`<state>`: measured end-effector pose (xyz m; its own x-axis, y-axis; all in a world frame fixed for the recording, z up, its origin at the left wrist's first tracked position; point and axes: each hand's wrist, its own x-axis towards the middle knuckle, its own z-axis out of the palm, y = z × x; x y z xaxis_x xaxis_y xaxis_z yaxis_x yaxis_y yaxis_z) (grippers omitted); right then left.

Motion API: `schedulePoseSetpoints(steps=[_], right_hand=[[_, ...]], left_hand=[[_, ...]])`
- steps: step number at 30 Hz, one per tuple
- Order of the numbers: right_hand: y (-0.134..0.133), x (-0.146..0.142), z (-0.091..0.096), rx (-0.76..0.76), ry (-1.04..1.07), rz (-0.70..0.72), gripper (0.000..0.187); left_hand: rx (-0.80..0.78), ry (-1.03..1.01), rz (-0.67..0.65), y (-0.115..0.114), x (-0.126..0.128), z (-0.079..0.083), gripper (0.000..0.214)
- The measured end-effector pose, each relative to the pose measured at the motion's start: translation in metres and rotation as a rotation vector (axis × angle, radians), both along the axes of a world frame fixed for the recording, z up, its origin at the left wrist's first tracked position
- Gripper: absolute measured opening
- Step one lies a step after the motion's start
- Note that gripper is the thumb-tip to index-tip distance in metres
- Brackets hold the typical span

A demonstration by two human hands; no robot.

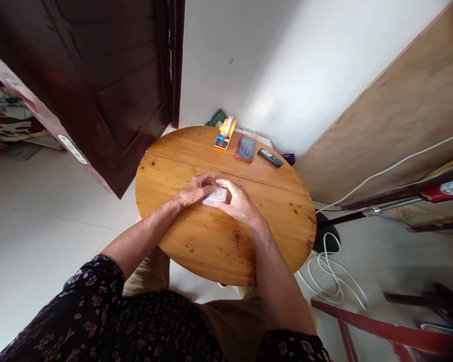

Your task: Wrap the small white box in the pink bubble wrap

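Between my two hands, over the middle of the round wooden table (196, 231), is a small whitish block (216, 196), flat-sided like a deck of cards; its print is too small to read. My left hand (199, 189) grips it from the left, the thumb lying on its upper face. From the right, my right hand (238, 202) curves round the block's other end, fingers at the far side and thumb at the near side. Parts of the block are hidden under the fingers.
At the table's far edge are an orange tape dispenser (225, 134), a blurred-out small box (245, 150) and a dark remote-like handset (270, 157). A brown door (117, 75) stands at left. White cable (330, 274) coils on the floor at right, near a red chair (385, 327).
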<state>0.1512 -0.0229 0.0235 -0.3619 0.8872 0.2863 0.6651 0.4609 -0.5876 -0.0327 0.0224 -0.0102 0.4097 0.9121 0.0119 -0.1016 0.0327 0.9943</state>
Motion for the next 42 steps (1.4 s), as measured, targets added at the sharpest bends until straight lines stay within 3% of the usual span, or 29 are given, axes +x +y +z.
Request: schedulePoseSetpoints(steps=[4, 8, 15, 21, 25, 28, 32, 36, 42], right_hand=[[0.004, 0.005, -0.001, 0.086, 0.030, -0.079, 0.056], [0.009, 0.011, -0.007, 0.013, 0.012, -0.136, 0.057], [0.009, 0.021, -0.004, 0.067, 0.011, -0.098, 0.055], [0.012, 0.026, -0.009, 0.138, -0.019, -0.051, 0.021], [0.010, 0.022, -0.004, 0.125, -0.006, -0.032, 0.012], [0.006, 0.024, 0.007, 0.108, 0.116, -0.024, 0.007], [0.005, 0.033, 0.018, 0.146, 0.246, -0.095, 0.008], [0.009, 0.035, 0.013, 0.093, 0.195, -0.055, 0.014], [0.012, 0.023, -0.001, 0.075, 0.111, -0.008, 0.020]], left_hand=[[0.017, -0.054, 0.114, 0.003, 0.000, 0.000, 0.047], [0.038, -0.014, 0.201, 0.006, -0.002, 0.000, 0.050], [0.116, 0.074, 0.098, 0.002, 0.000, -0.002, 0.054], [0.154, 0.094, 0.093, 0.005, 0.003, -0.010, 0.050], [0.149, 0.091, 0.087, 0.006, 0.003, -0.010, 0.050], [0.126, 0.075, 0.100, 0.006, 0.001, -0.009, 0.050], [0.109, 0.052, 0.188, 0.011, -0.002, -0.009, 0.045], [0.099, 0.019, 0.252, 0.014, -0.006, -0.010, 0.040], [0.101, 0.088, 0.118, 0.008, -0.005, -0.008, 0.047]])
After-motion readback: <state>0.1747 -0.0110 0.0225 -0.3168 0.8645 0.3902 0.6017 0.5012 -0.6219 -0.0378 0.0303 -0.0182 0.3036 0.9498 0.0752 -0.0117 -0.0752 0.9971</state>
